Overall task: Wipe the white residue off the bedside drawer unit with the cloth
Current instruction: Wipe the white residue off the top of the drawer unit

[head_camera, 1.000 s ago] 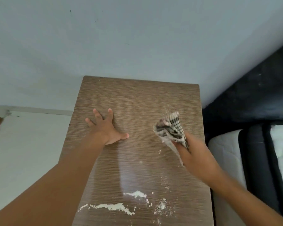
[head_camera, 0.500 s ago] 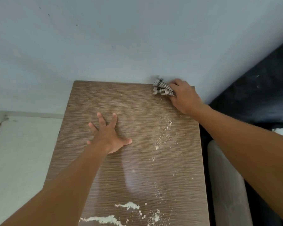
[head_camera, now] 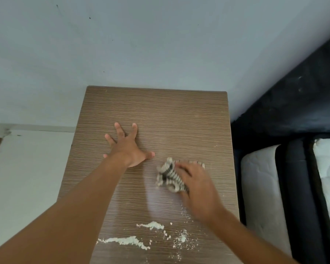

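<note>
The brown wood-grain top of the bedside drawer unit (head_camera: 160, 111) fills the middle of the view. White powdery residue (head_camera: 151, 225) lies in streaks and specks near its front edge. My left hand (head_camera: 128, 149) rests flat on the top, fingers spread, left of centre. My right hand (head_camera: 196, 189) presses a bunched black-and-white checked cloth (head_camera: 168, 177) onto the surface right of centre, a little behind the residue. The hand is motion-blurred.
A pale blue-grey wall (head_camera: 160, 44) stands directly behind the unit. To the right are a dark headboard (head_camera: 293, 107) and a bed with a white mattress (head_camera: 259, 187). A white surface (head_camera: 27, 178) lies to the left of the unit.
My right hand has dragged the cloth from the unit's back right corner toward me, to the middle right of the top. The trail of specks there is gone. My left hand has stayed put.
</note>
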A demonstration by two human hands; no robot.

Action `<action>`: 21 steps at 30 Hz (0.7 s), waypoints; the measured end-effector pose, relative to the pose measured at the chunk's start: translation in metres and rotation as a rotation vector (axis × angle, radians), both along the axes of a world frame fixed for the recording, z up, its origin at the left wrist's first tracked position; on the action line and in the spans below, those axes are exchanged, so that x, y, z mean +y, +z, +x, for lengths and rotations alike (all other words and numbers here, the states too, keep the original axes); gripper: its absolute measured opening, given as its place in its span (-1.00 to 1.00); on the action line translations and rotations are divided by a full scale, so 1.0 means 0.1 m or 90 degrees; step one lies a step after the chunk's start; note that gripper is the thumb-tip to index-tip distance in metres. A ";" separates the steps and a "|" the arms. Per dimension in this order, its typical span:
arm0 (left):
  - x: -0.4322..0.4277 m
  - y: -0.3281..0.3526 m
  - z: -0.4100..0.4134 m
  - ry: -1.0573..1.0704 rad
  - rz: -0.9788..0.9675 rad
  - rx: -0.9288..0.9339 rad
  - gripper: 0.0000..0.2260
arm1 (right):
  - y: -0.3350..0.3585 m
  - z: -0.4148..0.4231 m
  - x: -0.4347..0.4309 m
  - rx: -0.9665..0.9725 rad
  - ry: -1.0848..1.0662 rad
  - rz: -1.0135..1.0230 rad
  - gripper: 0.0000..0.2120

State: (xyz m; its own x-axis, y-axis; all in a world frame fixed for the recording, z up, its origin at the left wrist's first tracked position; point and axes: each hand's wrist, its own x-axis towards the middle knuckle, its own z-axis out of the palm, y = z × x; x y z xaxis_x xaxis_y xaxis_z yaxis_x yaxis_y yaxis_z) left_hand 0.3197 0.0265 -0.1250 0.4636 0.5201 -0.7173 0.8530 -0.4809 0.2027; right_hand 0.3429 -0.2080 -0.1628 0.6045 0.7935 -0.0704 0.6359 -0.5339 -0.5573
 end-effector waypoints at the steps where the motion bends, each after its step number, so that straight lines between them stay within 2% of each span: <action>1: 0.00 0.00 0.00 -0.002 0.001 0.000 0.04 | 0.02 -0.20 -0.09 0.000 0.013 0.000 -0.47; 5: -0.02 0.01 -0.01 -0.007 0.000 0.000 0.07 | 0.01 -0.82 -0.36 0.028 0.090 0.022 -0.42; 7: -0.05 0.01 -0.02 -0.012 -0.002 0.006 0.10 | 0.01 -0.95 -0.44 0.048 0.097 0.062 -0.49; 10: -0.11 0.01 -0.03 -0.012 -0.007 -0.001 0.11 | 0.22 -0.79 -0.42 0.128 -0.003 0.074 -0.58; 13: -0.18 0.03 -0.03 -0.010 -0.011 -0.012 0.10 | 0.54 -0.27 -0.34 0.204 -0.094 0.098 -0.73; 17: -0.24 0.02 -0.01 -0.011 -0.012 -0.007 0.11 | 0.67 0.65 -0.18 0.120 -0.129 0.101 -0.83; 21: -0.24 -0.01 -0.02 -0.006 -0.018 -0.017 0.11 | 0.67 1.49 0.11 -0.032 -0.144 0.034 -0.82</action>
State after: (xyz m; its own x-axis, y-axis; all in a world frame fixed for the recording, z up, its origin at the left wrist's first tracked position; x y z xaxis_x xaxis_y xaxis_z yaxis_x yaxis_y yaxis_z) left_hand 0.3182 0.0028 -0.1258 0.4876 0.4951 -0.7191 0.8424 -0.4832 0.2386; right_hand 0.4921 -0.1971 -0.0961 0.7692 0.6390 0.0020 0.5307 -0.6371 -0.5590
